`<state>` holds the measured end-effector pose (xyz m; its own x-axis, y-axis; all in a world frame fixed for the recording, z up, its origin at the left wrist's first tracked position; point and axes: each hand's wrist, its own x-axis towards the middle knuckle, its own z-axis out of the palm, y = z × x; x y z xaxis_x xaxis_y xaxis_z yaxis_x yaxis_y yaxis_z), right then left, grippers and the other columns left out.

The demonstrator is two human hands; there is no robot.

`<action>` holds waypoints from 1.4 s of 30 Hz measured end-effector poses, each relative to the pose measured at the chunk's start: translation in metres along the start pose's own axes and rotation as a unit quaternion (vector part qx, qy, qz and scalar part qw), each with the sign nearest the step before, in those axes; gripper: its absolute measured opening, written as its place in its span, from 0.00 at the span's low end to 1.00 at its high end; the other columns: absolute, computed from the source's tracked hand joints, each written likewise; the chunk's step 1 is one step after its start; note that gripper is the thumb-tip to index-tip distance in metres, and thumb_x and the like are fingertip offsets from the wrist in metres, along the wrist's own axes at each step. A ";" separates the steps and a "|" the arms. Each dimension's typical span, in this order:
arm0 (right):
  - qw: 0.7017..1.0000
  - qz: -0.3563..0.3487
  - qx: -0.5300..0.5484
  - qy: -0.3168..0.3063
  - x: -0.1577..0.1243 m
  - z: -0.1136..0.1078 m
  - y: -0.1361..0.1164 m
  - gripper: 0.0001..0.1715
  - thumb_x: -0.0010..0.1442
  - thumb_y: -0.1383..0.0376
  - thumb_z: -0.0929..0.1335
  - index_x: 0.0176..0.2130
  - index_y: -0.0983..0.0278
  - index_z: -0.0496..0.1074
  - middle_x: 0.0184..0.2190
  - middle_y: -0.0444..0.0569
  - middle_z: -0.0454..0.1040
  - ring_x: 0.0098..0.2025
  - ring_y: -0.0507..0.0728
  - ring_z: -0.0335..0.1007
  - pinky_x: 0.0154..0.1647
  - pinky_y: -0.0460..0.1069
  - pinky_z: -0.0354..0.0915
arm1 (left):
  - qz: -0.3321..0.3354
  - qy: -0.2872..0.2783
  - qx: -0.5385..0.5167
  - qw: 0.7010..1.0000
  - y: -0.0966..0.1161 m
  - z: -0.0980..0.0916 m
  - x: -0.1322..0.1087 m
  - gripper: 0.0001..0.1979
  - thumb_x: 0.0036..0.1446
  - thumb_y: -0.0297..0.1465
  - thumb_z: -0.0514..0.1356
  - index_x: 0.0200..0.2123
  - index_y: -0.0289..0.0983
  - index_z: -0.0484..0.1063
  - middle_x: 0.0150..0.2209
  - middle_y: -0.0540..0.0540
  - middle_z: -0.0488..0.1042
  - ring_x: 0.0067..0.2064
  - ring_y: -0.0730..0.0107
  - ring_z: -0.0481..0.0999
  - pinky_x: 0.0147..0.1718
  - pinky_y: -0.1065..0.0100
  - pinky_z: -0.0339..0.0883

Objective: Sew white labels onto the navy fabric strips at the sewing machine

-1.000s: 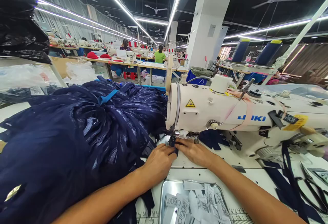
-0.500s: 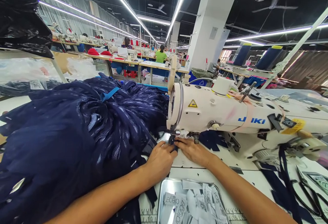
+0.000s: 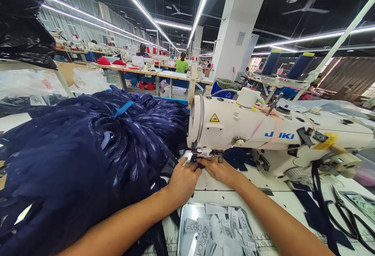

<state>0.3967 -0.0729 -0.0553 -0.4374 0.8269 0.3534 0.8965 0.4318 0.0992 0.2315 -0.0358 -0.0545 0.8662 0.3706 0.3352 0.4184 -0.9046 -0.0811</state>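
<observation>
At the needle end of a white sewing machine (image 3: 225,121), both hands press on a small piece of dark navy fabric (image 3: 200,165). My left hand (image 3: 185,176) is closed on the fabric just in front of the presser foot, fingers bent. From the right, my right hand (image 3: 218,170) meets it, its fingertips together on the same fabric. The fingers hide most of the piece. A large heap of navy lace garments (image 3: 129,143), with a blue strip (image 3: 123,109) on it, lies left of the machine.
A metal tray (image 3: 183,224) of printed white labels (image 3: 218,228) stands between my forearms. Black scissors (image 3: 344,209) and navy strips (image 3: 312,205) lie at the right. Thread cones (image 3: 300,65) stand behind the machine. A person in a green top (image 3: 182,66) sits farther back.
The whole view has shifted slightly, so the machine appears a little farther left. Both hands stay at the needle on the fabric, with only a small shift of the fingers.
</observation>
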 end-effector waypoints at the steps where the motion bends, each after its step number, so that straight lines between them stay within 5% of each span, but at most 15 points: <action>1: 1.000 -0.005 0.002 0.005 0.000 0.000 0.000 0.21 0.54 0.76 0.59 0.45 0.66 0.69 0.39 0.52 0.74 0.40 0.57 0.70 0.42 0.51 0.66 | -0.002 0.000 0.000 1.000 0.000 0.000 0.000 0.08 0.50 0.20 0.53 0.30 0.33 0.70 0.34 0.44 0.75 0.37 0.66 0.73 0.47 0.61 0.56; 9: 1.000 0.016 0.017 0.020 0.000 0.006 0.001 0.19 0.53 0.73 0.61 0.44 0.69 0.70 0.39 0.55 0.74 0.40 0.58 0.69 0.42 0.52 0.65 | -0.021 0.029 -0.058 0.998 0.005 -0.009 -0.013 0.17 0.48 0.29 0.58 0.44 0.32 0.66 0.37 0.42 0.74 0.41 0.61 0.71 0.49 0.55 0.51; 15: 0.998 0.030 0.062 0.003 -0.005 -0.004 -0.005 0.15 0.54 0.67 0.62 0.42 0.66 0.72 0.40 0.53 0.72 0.40 0.58 0.68 0.42 0.53 0.63 | -0.017 0.009 -0.043 0.999 -0.036 -0.017 -0.021 0.22 0.42 0.14 0.51 0.41 0.37 0.68 0.34 0.47 0.74 0.39 0.65 0.70 0.46 0.57 0.53; 20: 0.995 0.047 0.085 -0.030 -0.009 -0.009 -0.021 0.20 0.58 0.62 0.61 0.48 0.67 0.67 0.41 0.55 0.68 0.40 0.58 0.64 0.41 0.53 0.63 | -0.076 0.021 -0.073 0.994 -0.061 -0.018 -0.010 0.24 0.40 0.13 0.47 0.40 0.35 0.68 0.35 0.46 0.73 0.38 0.67 0.70 0.44 0.59 0.56; 25: 0.994 0.049 0.097 -0.006 -0.009 -0.004 -0.024 0.18 0.58 0.64 0.61 0.47 0.67 0.68 0.41 0.55 0.67 0.42 0.58 0.62 0.42 0.53 0.62 | 0.007 0.073 -0.068 0.995 -0.045 -0.019 -0.007 0.17 0.44 0.22 0.53 0.40 0.35 0.69 0.40 0.43 0.69 0.45 0.60 0.64 0.48 0.54 0.52; 34: 0.974 0.052 0.211 0.070 -0.012 0.010 -0.009 0.14 0.57 0.69 0.61 0.42 0.63 0.71 0.39 0.51 0.70 0.42 0.55 0.65 0.45 0.51 0.62 | 0.055 0.012 -0.073 0.996 -0.040 -0.005 -0.012 0.17 0.49 0.20 0.50 0.41 0.38 0.70 0.35 0.44 0.68 0.41 0.63 0.63 0.43 0.57 0.56; 42: 0.996 -0.057 0.052 0.037 -0.011 -0.005 -0.013 0.16 0.59 0.71 0.57 0.42 0.67 0.69 0.37 0.54 0.68 0.38 0.57 0.64 0.39 0.52 0.64 | 0.111 0.040 0.025 0.993 -0.030 -0.014 -0.024 0.09 0.53 0.23 0.51 0.32 0.35 0.71 0.32 0.43 0.70 0.38 0.63 0.65 0.40 0.58 0.56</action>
<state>0.3904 -0.0890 -0.0562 -0.5263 0.7429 0.4137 0.8274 0.5596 0.0475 0.1940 -0.0208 -0.0471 0.9149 0.1427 0.3777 0.2336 -0.9501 -0.2069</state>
